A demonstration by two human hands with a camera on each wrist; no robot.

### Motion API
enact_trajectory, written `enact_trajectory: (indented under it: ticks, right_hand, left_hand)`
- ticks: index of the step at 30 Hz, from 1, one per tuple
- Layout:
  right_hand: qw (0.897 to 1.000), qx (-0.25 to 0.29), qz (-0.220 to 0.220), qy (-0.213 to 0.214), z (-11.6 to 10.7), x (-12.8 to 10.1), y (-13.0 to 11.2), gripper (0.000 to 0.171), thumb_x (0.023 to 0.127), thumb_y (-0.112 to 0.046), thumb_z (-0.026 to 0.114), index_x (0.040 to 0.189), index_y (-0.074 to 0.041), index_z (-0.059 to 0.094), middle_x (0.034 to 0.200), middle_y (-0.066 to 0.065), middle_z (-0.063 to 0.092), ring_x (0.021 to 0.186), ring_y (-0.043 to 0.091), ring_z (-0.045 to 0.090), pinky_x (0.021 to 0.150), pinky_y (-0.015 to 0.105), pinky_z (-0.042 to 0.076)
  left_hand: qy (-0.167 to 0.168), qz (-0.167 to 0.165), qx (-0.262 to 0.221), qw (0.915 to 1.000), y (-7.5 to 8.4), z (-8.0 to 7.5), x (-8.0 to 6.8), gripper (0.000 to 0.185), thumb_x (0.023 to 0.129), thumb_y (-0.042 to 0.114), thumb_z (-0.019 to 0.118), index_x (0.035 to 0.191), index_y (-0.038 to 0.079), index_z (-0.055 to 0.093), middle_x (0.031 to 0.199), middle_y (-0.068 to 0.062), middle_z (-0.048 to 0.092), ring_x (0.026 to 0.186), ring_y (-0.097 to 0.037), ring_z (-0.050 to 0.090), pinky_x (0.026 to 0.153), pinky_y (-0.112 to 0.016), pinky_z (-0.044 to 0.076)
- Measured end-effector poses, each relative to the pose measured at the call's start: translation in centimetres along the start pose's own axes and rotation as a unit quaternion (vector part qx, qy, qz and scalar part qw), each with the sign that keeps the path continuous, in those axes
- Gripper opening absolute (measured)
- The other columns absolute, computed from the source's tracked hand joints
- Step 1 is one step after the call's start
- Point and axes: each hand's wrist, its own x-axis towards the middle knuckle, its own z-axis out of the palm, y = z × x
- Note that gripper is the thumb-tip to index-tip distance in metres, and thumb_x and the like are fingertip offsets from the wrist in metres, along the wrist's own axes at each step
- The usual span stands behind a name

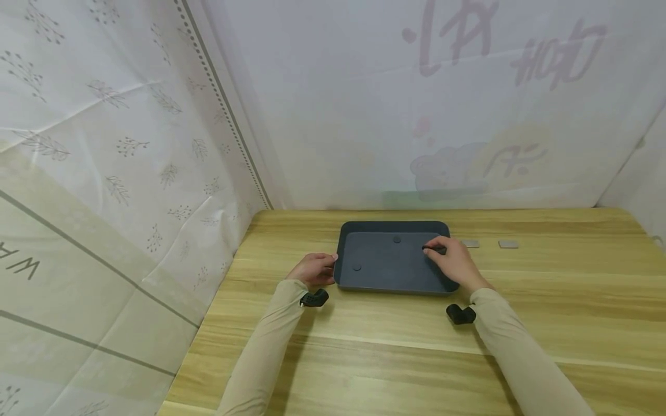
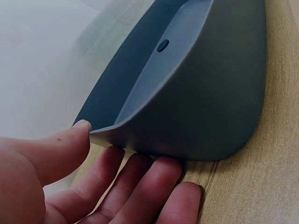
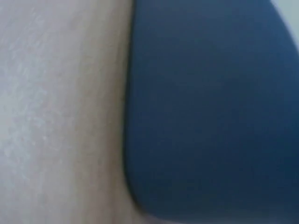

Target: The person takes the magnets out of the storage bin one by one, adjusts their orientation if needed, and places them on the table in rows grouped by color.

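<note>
We see tray (image 1: 364,280) mid-table, long axis 9-to-3. Left hand (image 1: 314,269) pinches 9 o'clock rim, thumb over, fingers (image 2: 159,179) under. Right hand (image 1: 454,258) curled inside at 3 o'clock, pinching small dark disc (image 1: 431,249).

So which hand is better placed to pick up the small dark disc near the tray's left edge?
Probably the left hand. It holds the tray at its left rim, close to that disc. The right hand is at the tray's right side, pinching a small dark object, so it is farther away and occupied.
</note>
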Motion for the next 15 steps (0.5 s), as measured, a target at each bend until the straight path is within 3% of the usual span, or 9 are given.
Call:
enact_trajectory:
  ticks: [15]
  right_hand:
    - [0.999,0.032,0.009,0.0,-2.2,-1.0,-0.9,0.027,0.1,-0.023,0.056,0.12,-0.007,0.062,0.11,0.013,0.065,0.099,0.028,0.059,0.08,0.04,0.047]
  left_hand:
    - [-0.003,0.006,0.001,1.0,0.0,0.1,-0.1,0.039,0.1,0.025,0.054,0.124,-0.006,0.058,0.087,-0.005,0.065,0.073,-0.011,0.063,0.064,-0.025,0.052]
